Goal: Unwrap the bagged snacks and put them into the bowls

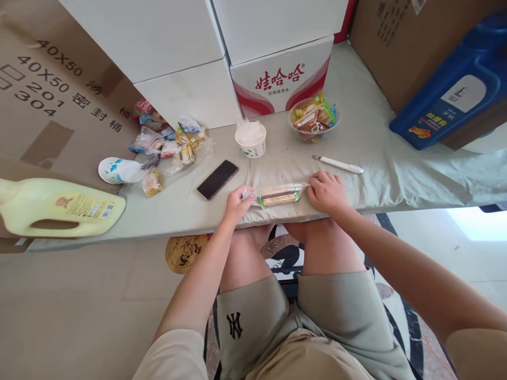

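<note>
A clear plastic-wrapped pack of long tan and brown snack sticks (279, 195), edged with green, lies sideways at the near edge of the cloth-covered table. My left hand (238, 203) is closed on the crumpled left end of its wrapper. At the opposite end, my right hand (327, 191) pinches the wrapper with its fingers curled; the fingertips are partly hidden. Just beyond the right hand lies a white-handled cutter (338, 164). A black phone (217, 180) rests to the left of the pack, and a white paper cup (251, 140) with clear plastic in it stands behind.
A clear bowl (312, 132) holds several wrapped snacks. More snack packets (180, 148) and a tipped paper cup (119, 170) lie at left, near a yellow jug (59, 208). White boxes (282, 74) line the back; a blue bottle (455, 89) leans at right.
</note>
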Demonstrator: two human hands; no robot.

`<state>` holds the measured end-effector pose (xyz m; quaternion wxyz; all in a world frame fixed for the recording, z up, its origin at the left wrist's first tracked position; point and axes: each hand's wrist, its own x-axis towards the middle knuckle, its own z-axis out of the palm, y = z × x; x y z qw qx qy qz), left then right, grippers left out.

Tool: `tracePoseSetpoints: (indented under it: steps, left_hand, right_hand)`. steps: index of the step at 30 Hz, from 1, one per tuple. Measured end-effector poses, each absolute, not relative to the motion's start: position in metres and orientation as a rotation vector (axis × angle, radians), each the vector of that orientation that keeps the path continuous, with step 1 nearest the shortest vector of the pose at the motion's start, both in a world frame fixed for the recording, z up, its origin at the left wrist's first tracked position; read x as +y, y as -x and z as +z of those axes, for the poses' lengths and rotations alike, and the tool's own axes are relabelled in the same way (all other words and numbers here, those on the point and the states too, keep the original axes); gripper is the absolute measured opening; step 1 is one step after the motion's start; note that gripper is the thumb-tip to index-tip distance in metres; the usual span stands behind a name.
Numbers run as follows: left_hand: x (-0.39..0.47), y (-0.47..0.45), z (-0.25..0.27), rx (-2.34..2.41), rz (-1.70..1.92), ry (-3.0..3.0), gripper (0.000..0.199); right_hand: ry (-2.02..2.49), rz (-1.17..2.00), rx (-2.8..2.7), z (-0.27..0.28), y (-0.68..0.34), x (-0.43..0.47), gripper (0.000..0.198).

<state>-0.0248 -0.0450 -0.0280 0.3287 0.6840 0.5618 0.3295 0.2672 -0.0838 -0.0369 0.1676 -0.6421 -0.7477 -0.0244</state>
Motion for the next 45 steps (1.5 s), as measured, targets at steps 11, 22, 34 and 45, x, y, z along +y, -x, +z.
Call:
tracePoseSetpoints:
  steps: [11, 22, 34, 45]
  left_hand:
    - [-0.037, 0.024, -0.034, 1.445, 1.192, -1.43, 0.027]
    - [-0.021, 0.022, -0.034, 1.545, 1.38, -1.183, 0.026]
    - [-0.045, 0.031, -0.035, 1.699, 1.309, -1.698, 0.007]
    - [-0.03, 0.03, -0.03, 1.747, 0.626, -2.046, 0.018]
  right_hand:
    - [1.824, -0.081, -2.157, -0.034, -0.268, -0.086, 0.036]
    - [1.831, 0.109, -1.783, -0.039, -0.276, -0.08, 0.035]
    - [1.59, -0.05, -2.296, -0.038, -0.273, -0.095, 0.037]
    - [1.725, 0.097, -2.147, -0.038, -0.27, -0.08, 0.057]
